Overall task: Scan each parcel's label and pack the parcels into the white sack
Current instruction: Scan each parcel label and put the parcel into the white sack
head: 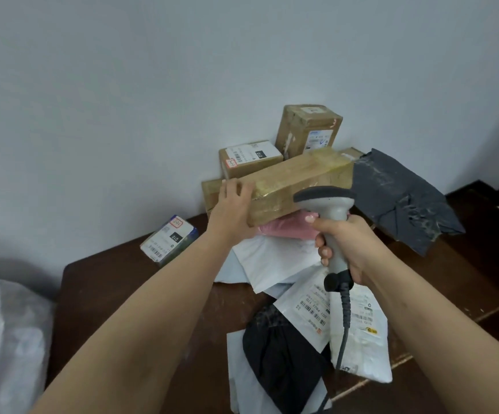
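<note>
Head view: left hand (236,201) grips long taped carton (299,180); right hand (346,246) clasps barcode scanner (328,210). Many parcels remain unpacked on table (122,288). White sack (6,333) sits at left.

Bare dark wooden desk (116,282) lies open at the left front (beside the small labelled packet (169,239)); stacked brown cardboard boxes (308,130) block the back corner, and white plastic mailers (275,258) crowd the middle.

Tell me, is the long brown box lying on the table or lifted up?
Lifted: the left hand holds the long box tilted above the parcels.
</note>
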{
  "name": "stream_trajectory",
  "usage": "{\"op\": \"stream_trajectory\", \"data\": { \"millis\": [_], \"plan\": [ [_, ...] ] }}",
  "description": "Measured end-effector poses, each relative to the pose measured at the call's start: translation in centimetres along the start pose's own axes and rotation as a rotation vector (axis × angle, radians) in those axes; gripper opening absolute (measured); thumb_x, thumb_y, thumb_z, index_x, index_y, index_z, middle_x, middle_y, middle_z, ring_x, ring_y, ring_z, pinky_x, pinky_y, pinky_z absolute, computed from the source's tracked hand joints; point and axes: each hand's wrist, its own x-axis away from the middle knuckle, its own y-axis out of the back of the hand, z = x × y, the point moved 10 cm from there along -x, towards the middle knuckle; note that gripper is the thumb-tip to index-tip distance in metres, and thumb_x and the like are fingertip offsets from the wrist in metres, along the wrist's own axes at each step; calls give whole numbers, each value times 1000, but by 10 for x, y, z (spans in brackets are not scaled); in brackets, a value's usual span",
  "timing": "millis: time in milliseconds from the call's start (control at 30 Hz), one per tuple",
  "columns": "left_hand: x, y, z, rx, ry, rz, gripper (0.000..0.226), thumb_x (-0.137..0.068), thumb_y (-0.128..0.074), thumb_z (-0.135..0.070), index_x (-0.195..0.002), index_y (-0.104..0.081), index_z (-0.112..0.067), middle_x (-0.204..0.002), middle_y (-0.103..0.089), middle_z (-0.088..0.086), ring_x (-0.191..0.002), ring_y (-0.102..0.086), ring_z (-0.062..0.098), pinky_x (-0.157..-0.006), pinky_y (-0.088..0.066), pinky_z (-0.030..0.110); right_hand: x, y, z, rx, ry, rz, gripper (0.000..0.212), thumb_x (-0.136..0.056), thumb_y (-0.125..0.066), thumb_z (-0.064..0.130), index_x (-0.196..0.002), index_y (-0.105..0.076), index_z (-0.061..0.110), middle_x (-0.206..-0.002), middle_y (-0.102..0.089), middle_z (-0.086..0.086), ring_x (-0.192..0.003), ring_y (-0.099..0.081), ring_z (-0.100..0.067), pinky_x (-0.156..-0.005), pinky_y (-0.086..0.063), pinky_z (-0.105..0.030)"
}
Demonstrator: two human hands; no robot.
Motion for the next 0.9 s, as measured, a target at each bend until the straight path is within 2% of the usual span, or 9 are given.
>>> {"op": "stream_trajectory", "data": {
  "millis": [100, 167, 200, 367, 467, 600, 700, 833, 900],
  "plan": [
    [37, 39, 17, 295, 14, -51, 89, -60, -81, -30, -132, -34, -9, -123, -41, 10, -107, -50, 27, -86, -52, 42, 12, -17, 17, -25, 78, 0, 16, -92, -66, 13, -83, -55, 6, -50, -47, -7, -35, -38, -14, -38, -35, -22],
    [70, 63, 44, 440, 127, -79, 78, -68, -80, -27, -128, -31, -13, -114, -45, 1, -96, -52, 16, -76, -48, 23, 21, -37, 27, -36, 123, 33, 15, -92, -66, 12, -85, -55, 5, -49, -48, -7, -35, -38, -14, -37, -36, -22],
    [89, 74, 61, 502, 204, -105, 73, -72, -78, -28, -127, -30, -18, -111, -47, -1, -92, -53, 13, -74, -47, 20, 26, -50, 30, -38, 140, 56, 15, -92, -66, 12, -85, -55, 5, -48, -48, -6, -34, -38, -14, -37, -36, -22],
    [196, 95, 154, 856, 559, -290, 59, -73, -61, -54, -125, -49, -28, -117, -58, 0, -104, -58, 17, -84, -51, 29, 52, -121, 28, -6, 142, 189, 17, -92, -66, 13, -83, -54, 5, -47, -47, -6, -32, -36, -13, -37, -35, -21],
    [261, 91, 190, 1027, 746, -385, 42, -89, -62, -45, -122, -51, -22, -120, -59, 7, -101, -62, 20, -78, -56, 37, 67, -162, 9, 77, 96, 286, 17, -93, -66, 16, -87, -56, 4, -49, -46, -6, -33, -36, -13, -36, -34, -21],
    [321, 97, 215, 1088, 900, -458, 28, -92, -62, -42, -110, -60, -21, -104, -65, 4, -86, -67, 23, -68, -59, 53, 90, -202, -22, 203, 12, 405, 22, -93, -67, 20, -101, -57, 1, -52, -46, -6, -34, -36, -12, -36, -33, -22],
    [346, 114, 228, 1065, 939, -491, 27, -87, -69, -42, -101, -64, -20, -94, -64, 9, -76, -64, 26, -61, -59, 53, 106, -222, -25, 257, 38, 454, 24, -91, -69, 18, -101, -54, 2, -53, -48, -7, -35, -36, -13, -37, -33, -22],
    [367, 139, 239, 926, 970, -526, 22, -84, -73, -42, -91, -66, -22, -88, -64, 3, -74, -63, 16, -61, -61, 44, 128, -242, -18, 336, 115, 542, 24, -89, -70, 19, -98, -55, 2, -54, -49, -9, -35, -36, -14, -37, -35, -23],
    [372, 145, 244, 890, 988, -530, 28, -81, -75, -46, -91, -67, -20, -86, -63, 4, -72, -61, 16, -60, -61, 47, 140, -249, -12, 375, 153, 583, 23, -89, -70, 18, -93, -56, 0, -55, -48, -11, -36, -36, -15, -37, -36, -23]
  ]
}}
